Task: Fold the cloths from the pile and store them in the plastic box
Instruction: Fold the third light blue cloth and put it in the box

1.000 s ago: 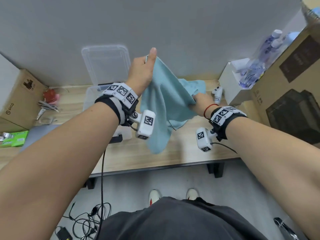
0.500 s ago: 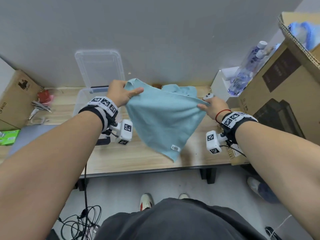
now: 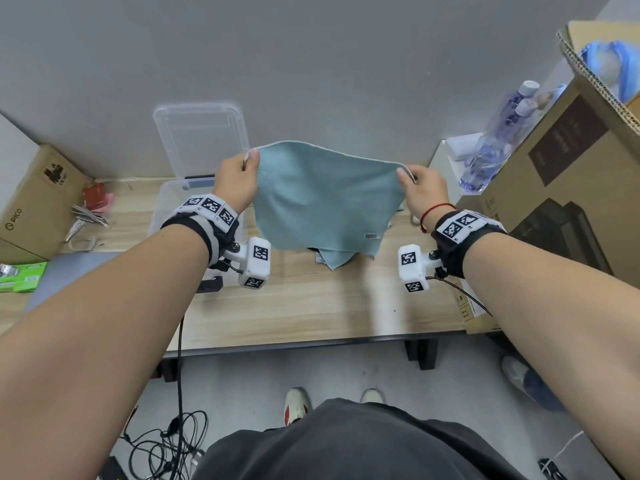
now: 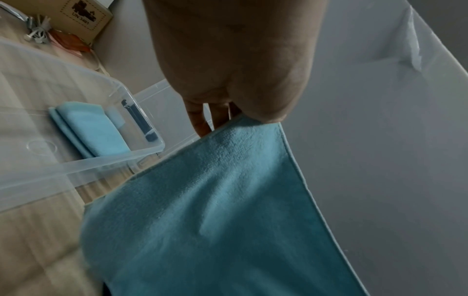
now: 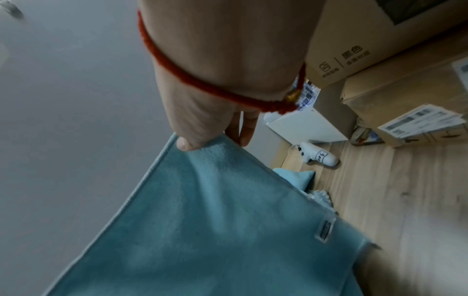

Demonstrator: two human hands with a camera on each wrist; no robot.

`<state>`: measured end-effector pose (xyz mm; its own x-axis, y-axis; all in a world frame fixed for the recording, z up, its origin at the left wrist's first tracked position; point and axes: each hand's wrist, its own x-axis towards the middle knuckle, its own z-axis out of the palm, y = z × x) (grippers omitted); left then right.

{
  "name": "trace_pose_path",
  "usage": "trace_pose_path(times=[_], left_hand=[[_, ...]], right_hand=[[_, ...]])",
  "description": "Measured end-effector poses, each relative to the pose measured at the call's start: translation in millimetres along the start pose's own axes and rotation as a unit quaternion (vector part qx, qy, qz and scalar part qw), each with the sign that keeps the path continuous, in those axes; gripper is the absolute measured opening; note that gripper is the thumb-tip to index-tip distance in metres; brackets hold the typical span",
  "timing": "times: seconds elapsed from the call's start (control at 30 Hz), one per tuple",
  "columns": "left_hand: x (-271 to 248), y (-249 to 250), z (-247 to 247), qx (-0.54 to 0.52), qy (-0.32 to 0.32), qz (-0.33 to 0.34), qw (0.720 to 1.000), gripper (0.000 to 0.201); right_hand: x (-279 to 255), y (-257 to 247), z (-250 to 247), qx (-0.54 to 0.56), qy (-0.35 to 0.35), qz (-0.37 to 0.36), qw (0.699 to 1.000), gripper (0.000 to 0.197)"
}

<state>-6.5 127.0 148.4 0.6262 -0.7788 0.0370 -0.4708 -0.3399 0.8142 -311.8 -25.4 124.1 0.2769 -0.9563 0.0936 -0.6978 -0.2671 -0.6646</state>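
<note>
A light blue cloth (image 3: 322, 199) hangs spread out above the wooden table, held by its two upper corners. My left hand (image 3: 239, 178) pinches the left corner (image 4: 255, 124) and my right hand (image 3: 420, 190) pinches the right corner (image 5: 195, 148). More blue cloth from the pile (image 3: 332, 259) lies on the table behind the hanging one, with another piece (image 5: 296, 176) showing in the right wrist view. The clear plastic box (image 4: 142, 152) stands at the left with a folded blue cloth (image 4: 93, 130) inside.
The box's clear lid (image 3: 201, 136) leans on the wall. Cardboard boxes (image 3: 568, 188) and water bottles (image 3: 498, 140) crowd the right; another cardboard box (image 3: 34, 202) and small clutter (image 3: 90, 216) sit left. A white controller (image 5: 316, 154) lies on the table (image 3: 311, 306).
Both hands have risen and moved apart, so the cloth that hung by a slanted edge now hangs flat and square between them. The right hand has shifted to the top corner.
</note>
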Motion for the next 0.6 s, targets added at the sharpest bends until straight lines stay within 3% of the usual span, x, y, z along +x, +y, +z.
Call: trace_pose_path(times=[0.1,0.3,0.6], left_hand=[[-1,-3,2,0.017,0.000,0.020,1.000,0.043],[-2,-24,3,0.016,-0.008,-0.009,1.000,0.051],[1,-2,0,0.028,0.026,-0.028,0.999,0.050]], right_hand=[[-3,1,1,0.002,-0.009,0.006,1.000,0.033],[-14,16,2,0.002,-0.025,0.039,0.999,0.046],[4,1,-3,0.059,0.038,0.052,0.996,0.046]])
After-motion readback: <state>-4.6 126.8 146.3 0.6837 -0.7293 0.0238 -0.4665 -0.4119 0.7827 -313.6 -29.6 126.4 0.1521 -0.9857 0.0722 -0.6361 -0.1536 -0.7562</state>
